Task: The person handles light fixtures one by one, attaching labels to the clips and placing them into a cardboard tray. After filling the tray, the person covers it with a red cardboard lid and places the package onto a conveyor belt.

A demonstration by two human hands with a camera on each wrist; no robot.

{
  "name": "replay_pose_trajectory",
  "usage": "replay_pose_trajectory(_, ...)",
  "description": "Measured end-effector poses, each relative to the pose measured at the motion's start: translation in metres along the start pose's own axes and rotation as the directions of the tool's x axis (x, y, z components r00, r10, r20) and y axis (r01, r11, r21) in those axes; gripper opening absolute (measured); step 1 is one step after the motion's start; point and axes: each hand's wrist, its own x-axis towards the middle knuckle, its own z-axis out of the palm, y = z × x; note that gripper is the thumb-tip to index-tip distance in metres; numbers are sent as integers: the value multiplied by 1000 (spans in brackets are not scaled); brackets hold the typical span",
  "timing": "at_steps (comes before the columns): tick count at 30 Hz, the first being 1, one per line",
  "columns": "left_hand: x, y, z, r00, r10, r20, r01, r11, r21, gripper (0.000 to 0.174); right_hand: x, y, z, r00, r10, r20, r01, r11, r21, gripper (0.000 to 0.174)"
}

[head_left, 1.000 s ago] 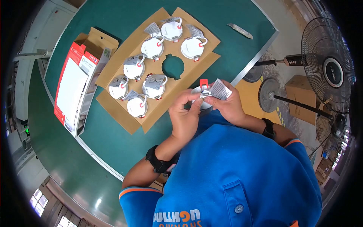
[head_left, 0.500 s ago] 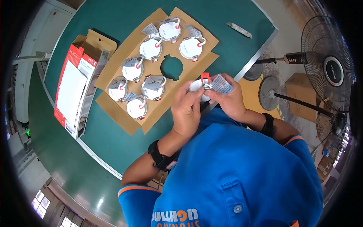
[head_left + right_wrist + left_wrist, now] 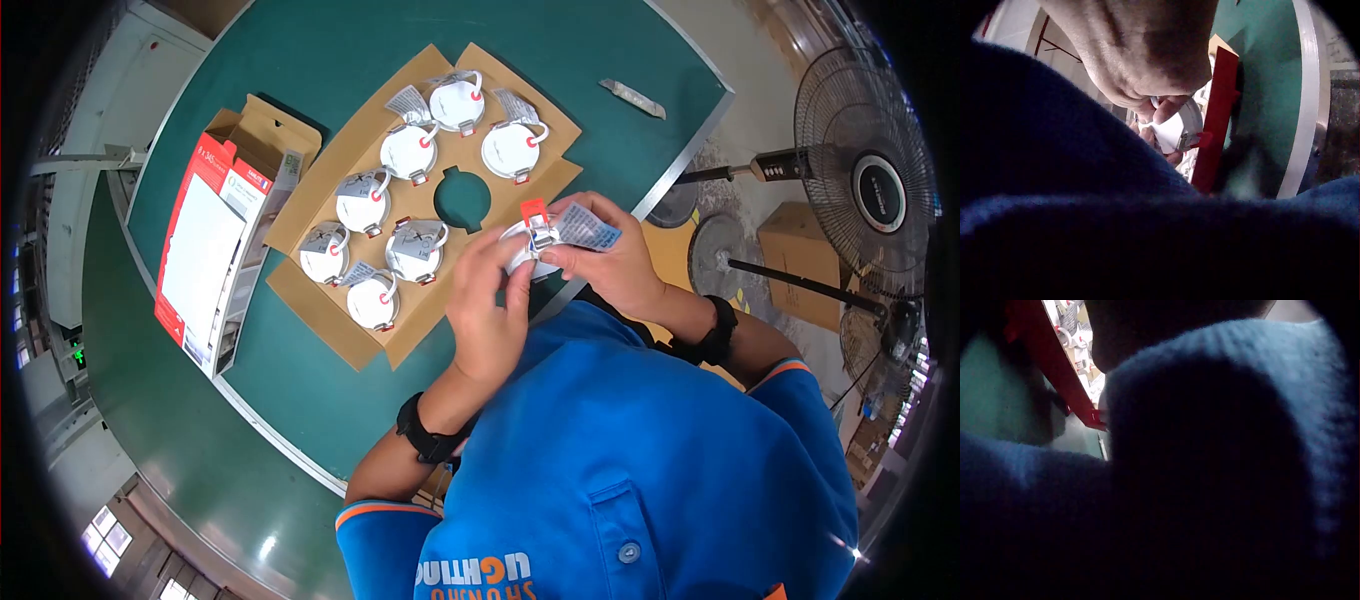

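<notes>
Seven round lamps (image 3: 415,250) lie tagged on the cardboard (image 3: 330,320) just beyond the left hand (image 3: 490,300), so I'd guess most of the batch is done (one cutout in the sheet sits bare). The eighth lamp (image 3: 520,240) is up between both hands. The left fingers curl round its rim, and the right hand (image 3: 615,265) pinches its paper tag (image 3: 588,228) beside the orange clip (image 3: 533,210).

We look down on a green-topped table (image 3: 300,390) above a grey floor (image 3: 745,95) — a black standing fan (image 3: 866,190) and a cardboard box (image 3: 797,262) stand at the right. Bright windows (image 3: 105,525) show at lower left.
</notes>
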Motion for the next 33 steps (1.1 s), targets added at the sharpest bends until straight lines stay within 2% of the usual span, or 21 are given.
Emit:
replay_pose_trajectory(3, -3, -8, -1, 988, 154, -10, -152, 985, 85, 15, 2, 1, 3, 999, -50, 18, 51, 999, -15, 23)
replay_pose_trajectory(7, -3, -9, 3, 972, 224, -70, -217, 972, 92, 13, 4, 2, 7, 994, -108, -7, 107, 990, -93, 20)
replay_pose_trajectory(9, 1, -11, 5, 956, 277, -97, -270, 959, 83, 13, 4, 0, 10, 996, -85, -37, 83, 995, -54, 20)
replay_pose_trajectory(13, 4, -10, 6, 948, 306, -84, -298, 950, 93, 15, 5, 1, 8, 997, -61, -56, 59, 998, -29, 20)
replay_pose_trajectory(15, 3, -14, 8, 947, 306, -94, -302, 952, 54, 16, 5, 1, 8, 994, -106, -39, 106, 994, -19, 20)
replay_pose_trajectory(18, 3, -12, 8, 983, 148, -107, -153, 987, -39, 13, 6, -1, 7, 991, -128, -35, 125, 990, -67, 21)
replay_pose_trajectory(21, 0, -11, 8, 996, -47, -78, 27, 969, -246, 22, 9, -5, 6, 989, -145, 14, 146, 988, -58, 23)
replay_pose_trajectory(24, -2, -5, 3, 998, -44, -45, 37, 991, -132, 30, 9, -8, 3, 987, -144, 73, 149, 985, -81, 24)
replay_pose_trajectory(27, -7, -14, 0, 990, 138, -27, -138, 990, 19, 36, 8, -6, 1, 985, -139, 100, 148, 985, -86, 24)
replay_pose_trajectory(30, -5, -4, 1, 998, 57, -34, -58, 998, -30, 32, 7, -11, 3, 995, -73, 64, 77, 994, -76, 23)
replay_pose_trajectory(33, -4, 2, 1, 992, -125, -37, 113, 965, -236, 29, 4, -17, 0, 999, -36, 37, 36, 999, 0, 23)
